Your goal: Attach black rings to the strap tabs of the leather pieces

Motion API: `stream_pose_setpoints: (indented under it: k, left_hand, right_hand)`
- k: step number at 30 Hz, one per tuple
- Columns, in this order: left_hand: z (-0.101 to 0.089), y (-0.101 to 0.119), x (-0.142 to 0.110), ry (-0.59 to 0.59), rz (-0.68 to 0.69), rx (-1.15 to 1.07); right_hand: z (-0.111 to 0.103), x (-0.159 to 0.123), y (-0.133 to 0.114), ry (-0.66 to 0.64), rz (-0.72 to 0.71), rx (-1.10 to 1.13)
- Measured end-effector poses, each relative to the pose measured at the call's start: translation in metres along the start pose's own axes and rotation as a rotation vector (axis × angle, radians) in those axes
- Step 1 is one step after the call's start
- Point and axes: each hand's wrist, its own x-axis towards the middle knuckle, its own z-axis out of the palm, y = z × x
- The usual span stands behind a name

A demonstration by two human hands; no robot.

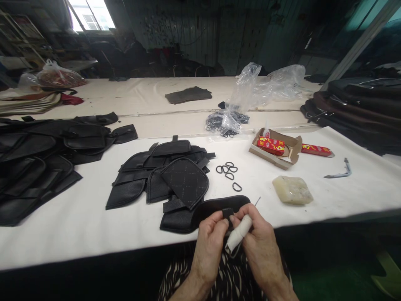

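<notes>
My left hand (pixel 209 246) and my right hand (pixel 258 238) meet at the table's near edge, both pinching a padded black leather piece (pixel 216 207) with a small black tab (pixel 228 215). A white wrapped roll (pixel 238 233) lies against my right fingers; whether it is thread or a bandage, I cannot tell. A thin needle (pixel 257 201) sticks up beyond my right hand. Just ahead lie several black leather panels (pixel 184 182), one with diamond stitching, and several black rings and D-rings (pixel 230 173).
On the white-covered table (pixel 94 246) are a pale waxy block (pixel 292 190), a cardboard box with red packets (pixel 275 146) and a hooked metal tool (pixel 340 171). Black leather pieces (pixel 31 175) are piled left. A plastic bag of black rings (pixel 227 121) sits beyond.
</notes>
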Motion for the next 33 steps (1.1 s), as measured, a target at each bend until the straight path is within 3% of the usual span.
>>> stream_pose_setpoints:
  k: [9, 22, 26, 31, 33]
  left_hand:
    - [0.011, 0.001, -0.001, 0.072, -0.024, 0.093]
    - [0.006, -0.002, 0.003, 0.055, -0.001, 0.100]
    - [0.006, -0.001, 0.004, 0.024, 0.026, 0.088]
    - [0.005, -0.002, 0.005, 0.019, 0.037, 0.051]
    - [0.005, -0.002, 0.006, 0.019, 0.030, 0.026]
  right_hand:
    - [0.000, 0.000, -0.004, 0.030, -0.003, -0.013]
    - [-0.002, -0.003, -0.002, 0.040, -0.070, -0.039]
    - [-0.004, -0.007, 0.007, 0.063, -0.210, -0.045]
    - [-0.003, -0.010, 0.019, 0.174, -0.550, -0.136]
    - [-0.001, -0.009, 0.023, 0.200, -0.622, -0.167]
